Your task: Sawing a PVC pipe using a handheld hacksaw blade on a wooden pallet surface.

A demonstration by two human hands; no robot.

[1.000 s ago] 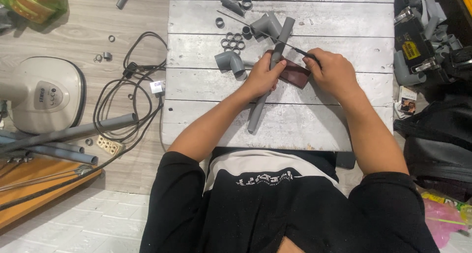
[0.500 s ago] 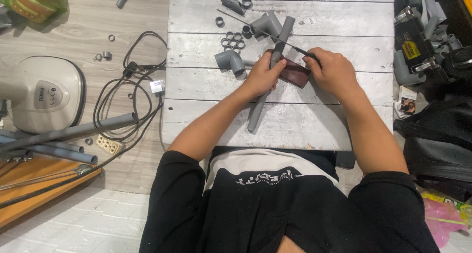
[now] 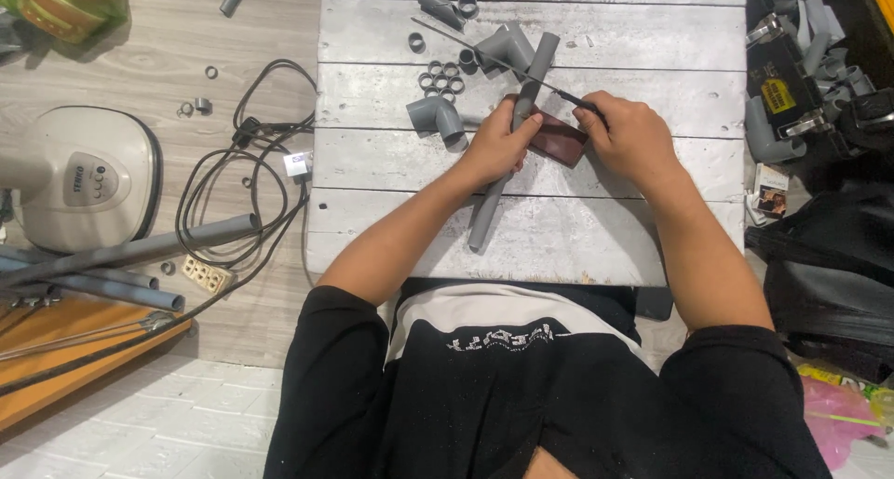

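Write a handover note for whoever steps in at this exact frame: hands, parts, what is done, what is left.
Left hand presses a long grey pipe onto a dark red block on the white plank table.
Right hand grips a thin dark blade laid across the pipe.
Loose grey elbows and cut rings lie just beyond the pipe.
Done: several rings lie cut.
Left: the pipe looks whole under the blade.

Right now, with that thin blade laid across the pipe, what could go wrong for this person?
The left hand presses the grey pipe right beside the thin saw blade, so a slip might nick the fingers. The pipe rests on a small brown block and is steadied only by hand, so it could roll. The loose grey rings sit close by and could be knocked off the white table.
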